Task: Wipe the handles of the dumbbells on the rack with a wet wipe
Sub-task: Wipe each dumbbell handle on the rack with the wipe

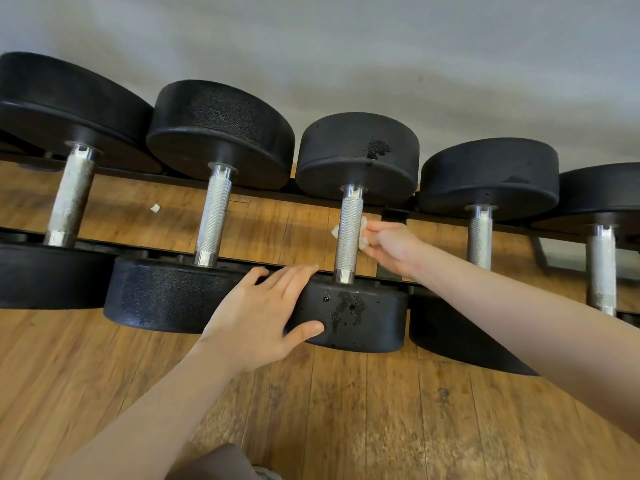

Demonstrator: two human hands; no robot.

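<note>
Right hand pinching wipe against middle handle, left hand flat on near head, fingers straight, no writing legible

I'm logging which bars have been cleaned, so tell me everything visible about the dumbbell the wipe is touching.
The middle dumbbell lies across the rack, with two round black rubber-looking heads, both with wet-looking specks, joined by a knurled silver metal handle with smooth collars. The right hand pinches a small white wet wipe against the handle's right side. The left hand rests open on the near head, thumb on its front.
</note>
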